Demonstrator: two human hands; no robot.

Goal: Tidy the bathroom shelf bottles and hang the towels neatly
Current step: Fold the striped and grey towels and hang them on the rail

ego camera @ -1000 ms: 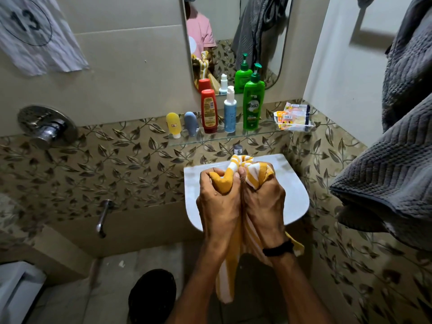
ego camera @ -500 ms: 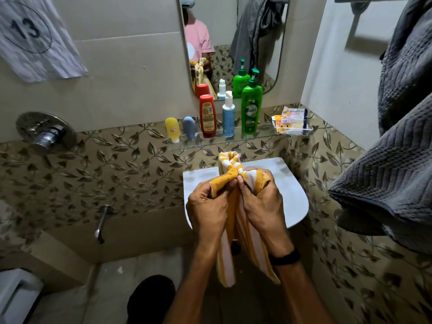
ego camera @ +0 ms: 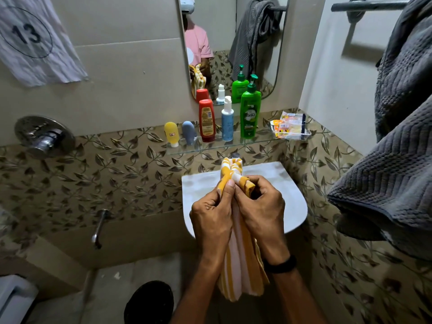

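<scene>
- striped towel (ego camera: 240, 265): yellow-white, bunched, pinched between left hand (ego camera: 210, 213) and right hand (ego camera: 261, 211), tail dangling
- grey towel (ego camera: 397, 171): draped over rail (ego camera: 364, 6), right side
- bottles (ego camera: 250, 113): five standing, lined up on shelf (ego camera: 264, 138)

The bathroom is dim and lit softly from above, so the pale right wall (ego camera: 327, 78) and the white sink (ego camera: 292, 202) are brightest. The towel rail (ego camera: 369, 5) throws a blurred shadow onto that wall, and the near floor (ego camera: 112, 295) sinks into murk. Small glints sit on the chrome shower valve (ego camera: 44, 136) at the left and along the glass shelf (ego camera: 210, 146), while the left hand (ego camera: 211, 213), the right hand (ego camera: 261, 206) and the striped towel (ego camera: 240, 272) they grip are evenly lit and sharp. The wide lens bows the far wall's tile seam (ego camera: 128, 42) and swells the grey towel (ego camera: 397, 171) at the right edge.
</scene>
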